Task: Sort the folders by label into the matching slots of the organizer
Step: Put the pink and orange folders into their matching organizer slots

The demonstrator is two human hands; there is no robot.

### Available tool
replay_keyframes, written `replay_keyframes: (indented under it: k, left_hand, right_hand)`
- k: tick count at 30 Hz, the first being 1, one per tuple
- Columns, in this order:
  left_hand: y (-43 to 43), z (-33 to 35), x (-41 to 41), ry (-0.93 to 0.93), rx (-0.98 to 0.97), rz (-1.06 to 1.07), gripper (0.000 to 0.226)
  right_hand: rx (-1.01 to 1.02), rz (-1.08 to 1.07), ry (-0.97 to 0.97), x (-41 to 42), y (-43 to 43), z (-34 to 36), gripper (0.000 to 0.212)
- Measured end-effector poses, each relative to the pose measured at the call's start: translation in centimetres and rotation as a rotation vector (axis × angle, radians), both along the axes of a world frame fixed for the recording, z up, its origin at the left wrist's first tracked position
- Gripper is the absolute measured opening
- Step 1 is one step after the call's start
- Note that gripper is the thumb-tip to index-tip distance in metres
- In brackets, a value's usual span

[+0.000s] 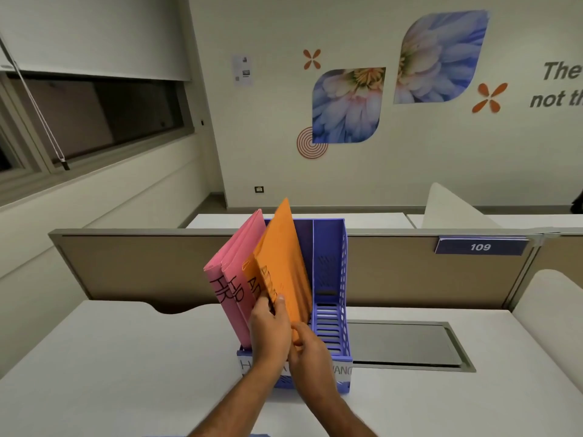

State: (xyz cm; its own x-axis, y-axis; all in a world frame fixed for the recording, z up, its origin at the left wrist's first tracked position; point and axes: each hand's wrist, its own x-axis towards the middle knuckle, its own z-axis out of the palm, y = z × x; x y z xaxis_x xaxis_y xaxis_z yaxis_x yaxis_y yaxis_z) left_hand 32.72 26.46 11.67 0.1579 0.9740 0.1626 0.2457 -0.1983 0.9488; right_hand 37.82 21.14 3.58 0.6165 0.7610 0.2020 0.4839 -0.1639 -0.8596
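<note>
A purple slotted organizer [334, 279] stands on the white desk. Two pink folders [239, 266] marked HR lean in its left slot. Beside them, two orange folders [277, 257] with black lettering stand in the middle slot. My left hand [269, 329] grips the front edge of the nearer orange folder, thumb on its face. My right hand [307, 348] pinches that same folder's lower edge just to the right. The right slot holds nothing that I can see. White labels [342, 372] on the organizer's front are partly hidden by my hands.
A tan partition [126, 266] with a "109" plate [480, 246] runs behind the desk [110, 357]. A grey cable hatch [403, 343] is set in the desk right of the organizer. A white chair back [549, 313] rises at the right edge.
</note>
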Motion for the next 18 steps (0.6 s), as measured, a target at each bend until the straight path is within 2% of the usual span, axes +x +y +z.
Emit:
replay_keyframes:
  k: [4,8,11,18]
  left_hand:
    - [-0.4,-0.1,-0.5,-0.001,0.027,-0.015,0.02]
    - [-1.5,0.2,-1.8,-0.085,0.063,-0.024,0.035]
    - [-2.2,-0.2,-3.2,-0.083,0.108,-0.012,0.04]
    - [-4.3,-1.6,-7.5,0.001,0.222,-0.091,0.041]
  right_hand:
    - [-0.011,-0.017,-0.013,0.1,0.0,-0.5,0.025]
    - [-0.022,-0.046,-0.005,-0.1,-0.7,-0.6,0.041]
    - [-0.017,-0.072,0.0,-0.9,-1.7,-0.6,0.046]
    - [-0.054,-0.113,-0.169,-3.3,-4.3,-0.7,0.057]
